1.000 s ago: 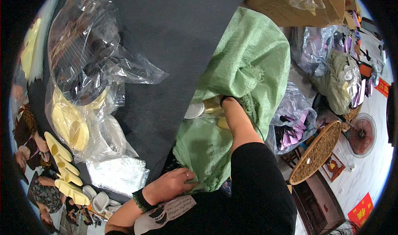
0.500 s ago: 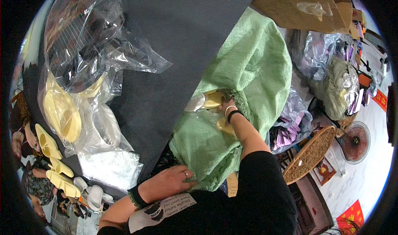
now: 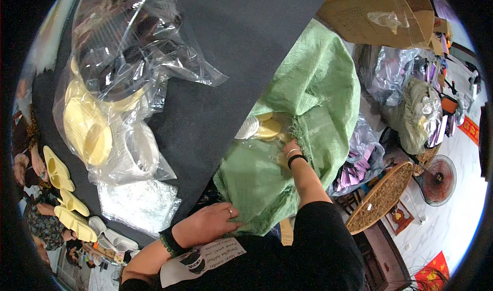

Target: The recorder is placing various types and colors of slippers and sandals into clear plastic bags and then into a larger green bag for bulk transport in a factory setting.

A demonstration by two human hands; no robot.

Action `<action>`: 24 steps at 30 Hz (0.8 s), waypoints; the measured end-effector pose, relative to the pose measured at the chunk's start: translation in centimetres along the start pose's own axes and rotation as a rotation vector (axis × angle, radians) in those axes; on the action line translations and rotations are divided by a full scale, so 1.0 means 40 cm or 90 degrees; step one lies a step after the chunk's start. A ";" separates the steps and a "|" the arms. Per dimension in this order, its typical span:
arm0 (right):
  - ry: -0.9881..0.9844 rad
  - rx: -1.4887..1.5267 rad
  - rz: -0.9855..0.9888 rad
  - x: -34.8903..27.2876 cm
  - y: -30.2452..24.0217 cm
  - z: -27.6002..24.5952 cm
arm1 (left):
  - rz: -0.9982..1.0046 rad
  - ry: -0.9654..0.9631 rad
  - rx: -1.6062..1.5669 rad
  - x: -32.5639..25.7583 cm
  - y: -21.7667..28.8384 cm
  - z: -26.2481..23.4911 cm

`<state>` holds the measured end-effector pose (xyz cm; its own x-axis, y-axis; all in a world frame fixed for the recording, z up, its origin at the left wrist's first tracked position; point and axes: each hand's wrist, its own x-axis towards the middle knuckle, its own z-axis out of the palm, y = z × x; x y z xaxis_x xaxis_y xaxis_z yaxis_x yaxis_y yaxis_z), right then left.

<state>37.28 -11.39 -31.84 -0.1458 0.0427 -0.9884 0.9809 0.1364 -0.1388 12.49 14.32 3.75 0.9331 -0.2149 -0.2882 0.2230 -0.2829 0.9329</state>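
A large green woven sack (image 3: 328,80) hangs over the dark table's slanting edge, its frayed mouth open towards me. Inside the mouth lie a yellow slipper (image 3: 268,130) and a ribbed white slipper (image 3: 248,128), with clear plastic about them. My right hand (image 3: 291,148) reaches into the mouth beside the frayed edge; its fingertips are hidden. Closer to my body, my left hand (image 3: 208,224) has its bent fingers closed on the sack's near edge. On the table at left, a clear plastic bag (image 3: 149,39) covers a yellow slipper (image 3: 87,121) and a white slipper (image 3: 141,150).
Folded clear plastic (image 3: 136,206) lies by the table's near edge. Several yellow slippers (image 3: 57,170) and white slippers (image 3: 115,237) line the far left, with other people beyond. To the right stand a cardboard box (image 3: 375,16), a round woven tray (image 3: 380,196) and a fan (image 3: 437,180).
My right hand has moved slightly down and right, away from the yellow slipper, which shows more now. My left hand stays at the sack's edge. The whole view has shifted a little.
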 end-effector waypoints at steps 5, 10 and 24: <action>0.159 0.175 0.100 -0.200 0.110 -0.018 | 0.001 0.054 -0.030 -0.014 -0.003 0.016; 0.379 0.220 0.098 -0.549 0.209 -0.067 | 0.052 0.086 0.010 -0.038 -0.033 0.068; 1.176 1.348 -0.304 -1.336 0.204 -0.285 | 0.111 0.129 0.065 -0.097 -0.059 0.145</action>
<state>51.60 -1.26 20.56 0.8044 0.5524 -0.2186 -0.2773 0.0237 -0.9605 6.69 10.41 1.41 0.9946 -0.0798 -0.0660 0.0338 -0.3522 0.9353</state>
